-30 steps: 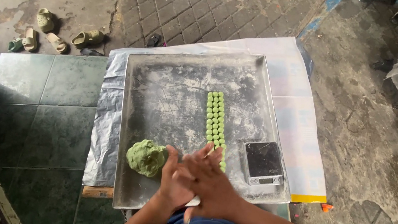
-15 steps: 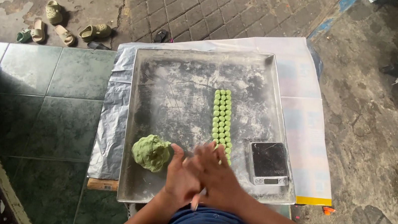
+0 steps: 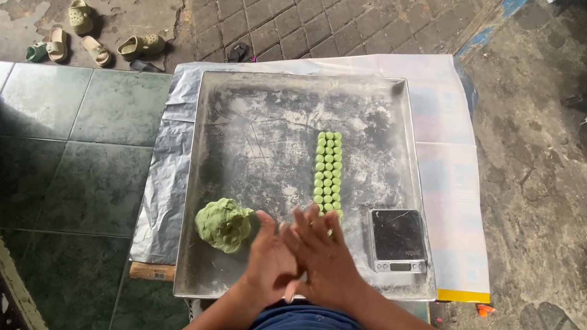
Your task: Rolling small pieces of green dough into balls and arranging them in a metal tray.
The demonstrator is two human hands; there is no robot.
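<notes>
Green dough is the stuff at hand, though whatever lies between the palms is hidden. The left hand and right hand are pressed flat together, fingers stretched out and pointing away from the body, over the near edge of the metal tray. Whether a bit of dough sits between them cannot be told; the pose looks like rolling a small piece into a ball.

Just left of the left hand, almost touching it, a rough lump of green dough rests by the tray's near left corner. Just beyond the fingertips, a tidy block of small green balls runs in three close columns up the middle of the floury tray. A small digital scale sits at the near right corner, close beside the right hand.

The tray lies on a table covered with plastic sheet. On the ground past the far left corner lie several sandals.

If a ball is being formed, the next move would call for setting it gently at the near end of the columns, without knocking the neighbours.
</notes>
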